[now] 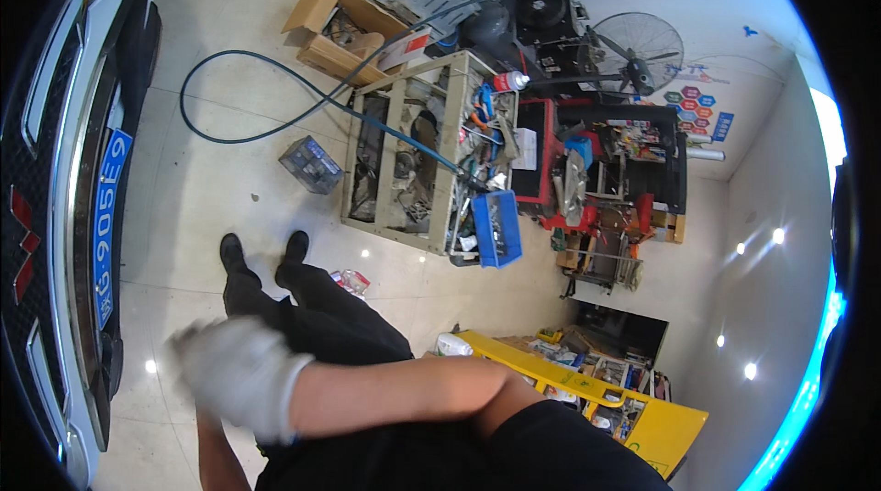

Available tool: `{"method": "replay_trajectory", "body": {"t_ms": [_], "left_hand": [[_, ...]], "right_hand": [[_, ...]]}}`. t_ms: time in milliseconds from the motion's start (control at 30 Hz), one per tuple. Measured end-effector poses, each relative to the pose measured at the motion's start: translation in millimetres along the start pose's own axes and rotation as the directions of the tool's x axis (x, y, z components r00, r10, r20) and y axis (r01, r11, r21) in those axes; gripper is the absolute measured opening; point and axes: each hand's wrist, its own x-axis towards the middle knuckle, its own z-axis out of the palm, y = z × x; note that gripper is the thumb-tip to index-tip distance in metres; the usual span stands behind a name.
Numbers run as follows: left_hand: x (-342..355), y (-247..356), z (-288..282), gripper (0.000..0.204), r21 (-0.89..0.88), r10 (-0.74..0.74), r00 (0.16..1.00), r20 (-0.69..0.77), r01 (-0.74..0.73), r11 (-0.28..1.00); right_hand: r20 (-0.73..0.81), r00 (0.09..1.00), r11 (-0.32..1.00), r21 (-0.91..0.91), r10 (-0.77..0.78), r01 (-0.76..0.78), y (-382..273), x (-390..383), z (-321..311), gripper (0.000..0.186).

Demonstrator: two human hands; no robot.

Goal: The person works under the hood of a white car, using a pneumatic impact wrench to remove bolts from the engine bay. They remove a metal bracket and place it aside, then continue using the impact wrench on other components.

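Observation:
My right hand [246, 376], in a white work glove, is reached across my body to the left and is smeared by motion. Its fingers cannot be made out, nor whether anything is in them. My left forearm [218, 456] rises from the lower edge toward the glove, and my left hand is hidden behind or within that pale blur. The nearest thing to the hands is the front of a car, with its blue licence plate [112, 229] and bumper at the left.
A metal tool cart [399, 232] with tools and a blue bin [496, 228] stands ahead. A dark hose [229, 139] loops over the floor by a small box [310, 165]. Farther are a cardboard box [335, 60], a fan [638, 60] and a yellow cabinet [665, 431].

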Motion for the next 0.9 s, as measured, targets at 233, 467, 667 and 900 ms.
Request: {"method": "replay_trajectory", "body": {"t_ms": [233, 467, 667, 900], "left_hand": [[-66.7, 4.5, 22.9, 0.036, 0.214, -0.19, 0.97, -0.151, 0.22, 0.952], [-137.2, -26.8, 23.5, 0.037, 0.064, -0.106, 0.988, -0.111, 0.113, 0.992], [-227.4, -2.8, 23.9, 0.039, 0.188, -0.28, 0.939, -0.199, 0.317, 0.93], [-220.9, 59.7, 77.3, 0.037, 0.184, -0.339, 0.906, -0.253, 0.389, 0.902]], "right_hand": [[-0.067, 0.802, 0.797, 0.18, 0.594, -0.576, 268.0, -68.1, 21.4, 0.039], [-0.314, 0.275, 0.417, 0.652, 0.909, -0.633, 570.0, -64.7, 165.6, 0.058], [-0.046, -0.339, -0.171, 0.794, 0.94, -0.583, 774.1, -28.9, 172.0, 0.081], [0.02, -0.465, -0.207, 0.911, 0.885, -0.356, 831.9, 5.6, 119.2, 0.075]]}}
